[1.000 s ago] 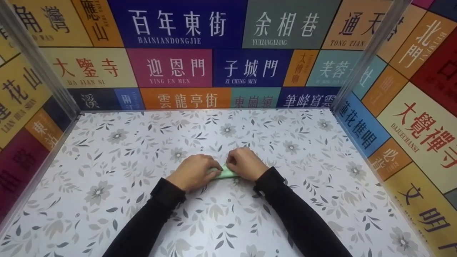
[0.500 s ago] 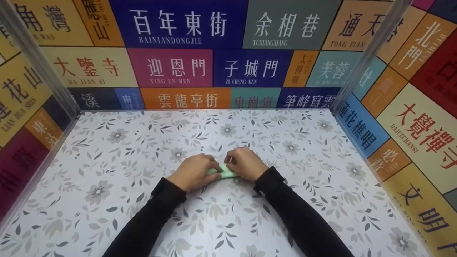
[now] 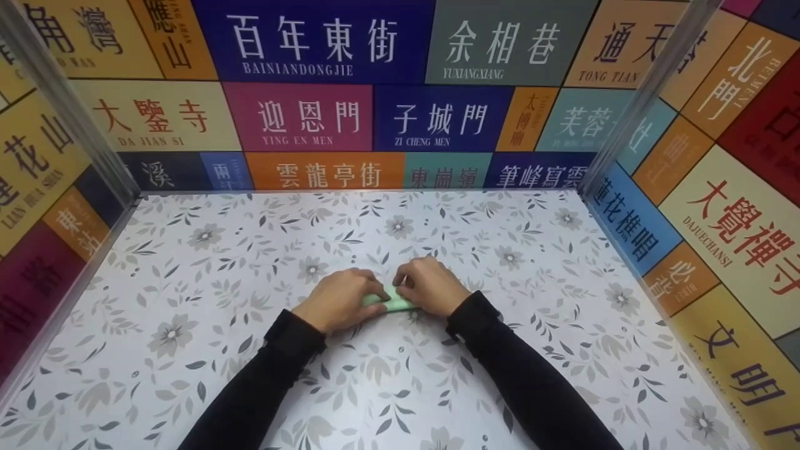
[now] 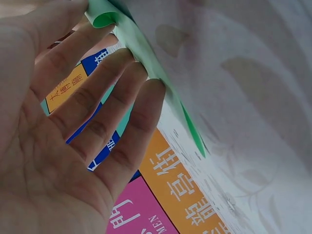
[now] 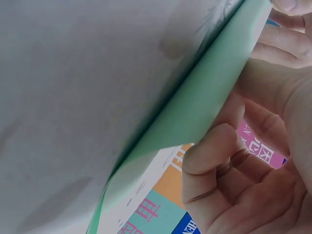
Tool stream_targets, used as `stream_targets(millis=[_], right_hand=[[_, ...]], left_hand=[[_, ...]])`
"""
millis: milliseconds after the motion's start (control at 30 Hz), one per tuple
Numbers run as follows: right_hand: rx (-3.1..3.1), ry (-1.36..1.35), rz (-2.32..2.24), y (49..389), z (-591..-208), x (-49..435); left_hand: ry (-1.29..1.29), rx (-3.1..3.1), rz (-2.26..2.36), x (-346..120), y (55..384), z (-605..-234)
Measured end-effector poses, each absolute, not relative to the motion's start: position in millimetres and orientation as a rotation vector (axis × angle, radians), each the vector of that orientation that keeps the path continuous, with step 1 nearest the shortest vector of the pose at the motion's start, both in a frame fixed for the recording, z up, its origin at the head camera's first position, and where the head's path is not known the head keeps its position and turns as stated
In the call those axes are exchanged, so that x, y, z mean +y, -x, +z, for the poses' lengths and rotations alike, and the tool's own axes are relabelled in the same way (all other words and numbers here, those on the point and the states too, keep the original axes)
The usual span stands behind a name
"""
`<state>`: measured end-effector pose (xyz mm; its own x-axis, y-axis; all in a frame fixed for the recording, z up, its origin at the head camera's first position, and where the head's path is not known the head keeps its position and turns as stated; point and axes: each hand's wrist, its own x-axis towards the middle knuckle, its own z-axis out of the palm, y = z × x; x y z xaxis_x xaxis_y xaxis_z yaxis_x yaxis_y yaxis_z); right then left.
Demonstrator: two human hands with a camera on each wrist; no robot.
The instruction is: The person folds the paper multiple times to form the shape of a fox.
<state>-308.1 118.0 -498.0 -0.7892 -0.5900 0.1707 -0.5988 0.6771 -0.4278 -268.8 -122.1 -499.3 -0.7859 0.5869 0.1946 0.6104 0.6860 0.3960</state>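
A sheet of light green paper (image 3: 397, 304) lies low on the table in the head view, mostly covered by my two hands. My left hand (image 3: 340, 300) holds its left part, thumb on the near side and fingers behind. In the left wrist view the paper (image 4: 146, 51) curls into a loop at one end, and the fingertips touch its long edge. My right hand (image 3: 432, 287) pinches the right part with curled fingers. The right wrist view shows the paper (image 5: 204, 92) bent over lengthwise, with a fold along the tabletop and a loose end past the fingers.
The table (image 3: 387, 394) has a white cover with grey flowers and leaves. Colourful panels with Chinese lettering (image 3: 297, 119) stand behind it and on both sides. Clear corner strips (image 3: 644, 94) run up where the walls meet.
The left thumb and fingers shift slightly on the green paper. Both hands stay at the same spot, still holding it.
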Motion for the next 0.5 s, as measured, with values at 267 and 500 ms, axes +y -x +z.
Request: stream_targets(millis=[267, 500], right_hand=[[-2.849, -1.035, 0.69, 308.0, -499.0, 119.6], [-2.84, -1.069, 0.712, 309.4, -496.8, 117.9]], left_hand=[[1.016, -2.858, -0.686, -121.4, 268.4, -497.9], [1.009, -2.865, -0.695, -121.2, 267.6, -498.1]])
